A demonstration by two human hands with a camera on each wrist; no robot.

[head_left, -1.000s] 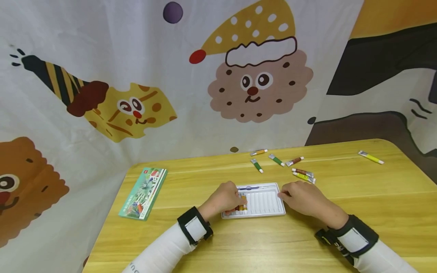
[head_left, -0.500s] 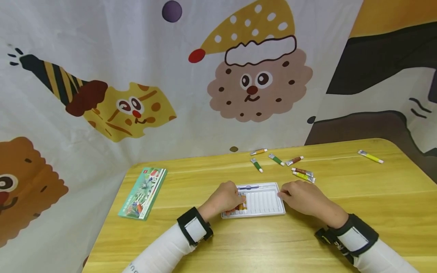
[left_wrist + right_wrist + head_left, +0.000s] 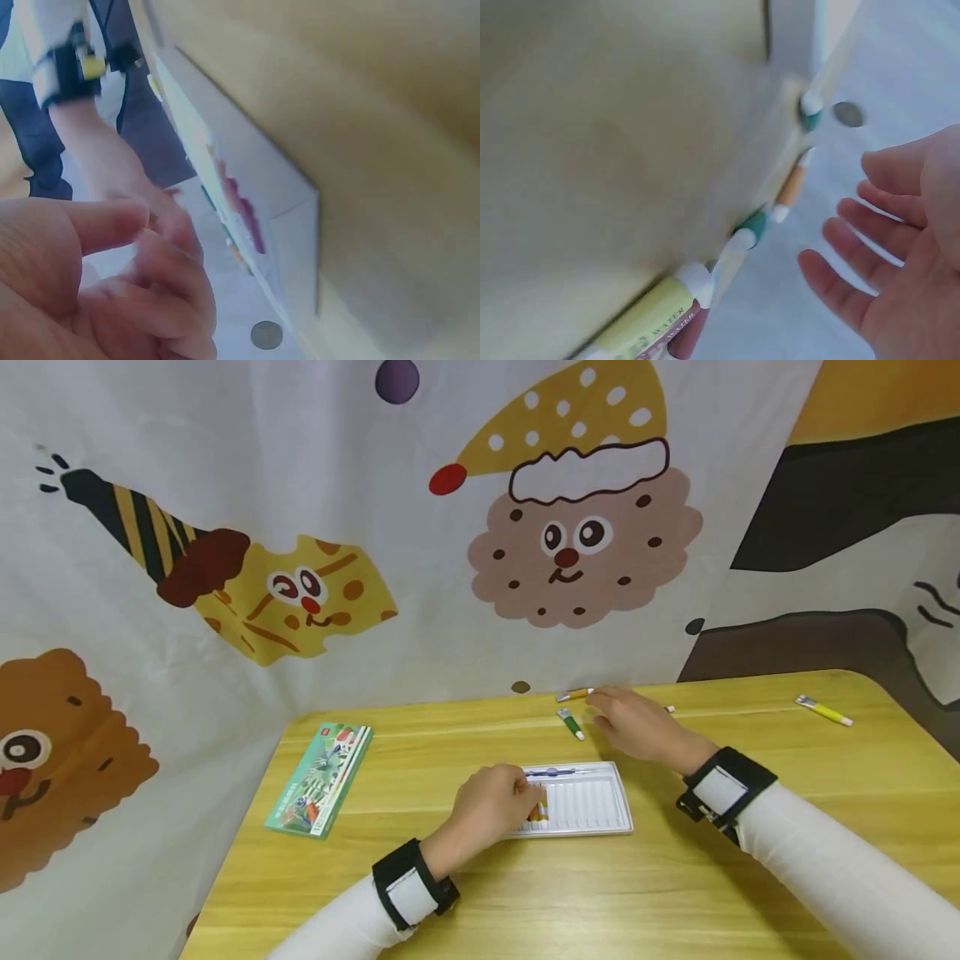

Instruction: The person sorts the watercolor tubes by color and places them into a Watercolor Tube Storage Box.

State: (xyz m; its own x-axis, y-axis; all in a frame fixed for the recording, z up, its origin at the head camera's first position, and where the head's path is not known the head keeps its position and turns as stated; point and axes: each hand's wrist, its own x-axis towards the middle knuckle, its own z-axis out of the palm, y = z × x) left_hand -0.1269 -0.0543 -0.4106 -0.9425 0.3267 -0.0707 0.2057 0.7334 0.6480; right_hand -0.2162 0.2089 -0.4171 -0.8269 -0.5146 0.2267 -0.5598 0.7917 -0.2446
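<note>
My left hand (image 3: pixel 491 806) is over the left end of a white plastic tray (image 3: pixel 625 810), fingers loosely bent. In the left wrist view that hand (image 3: pixel 112 277) appears beside the tray (image 3: pixel 292 232), with nothing visible in it. Several paint tubes (image 3: pixel 540 810) lie in the tray's left slots, partly hidden by the hand. Behind the tray, my right hand (image 3: pixel 645 727) hovers over loose paint tubes, hiding most of them. The right wrist view has its fingers (image 3: pixel 877 225) spread and apart from the yellow tube (image 3: pixel 649 319), green tube (image 3: pixel 751 229) and orange tube (image 3: pixel 791 184).
A thin blue brush (image 3: pixel 555 772) lies along the tray's back. To the left is a green paint box (image 3: pixel 321 781). One yellow tube (image 3: pixel 823 711) lies far right. A patterned cloth (image 3: pixel 427 635) hangs behind the wooden table (image 3: pixel 570 893).
My right hand has left the tray's right edge and moved back and left above the loose tubes. The left hand has lifted slightly at the tray's left end. The view has shifted slightly.
</note>
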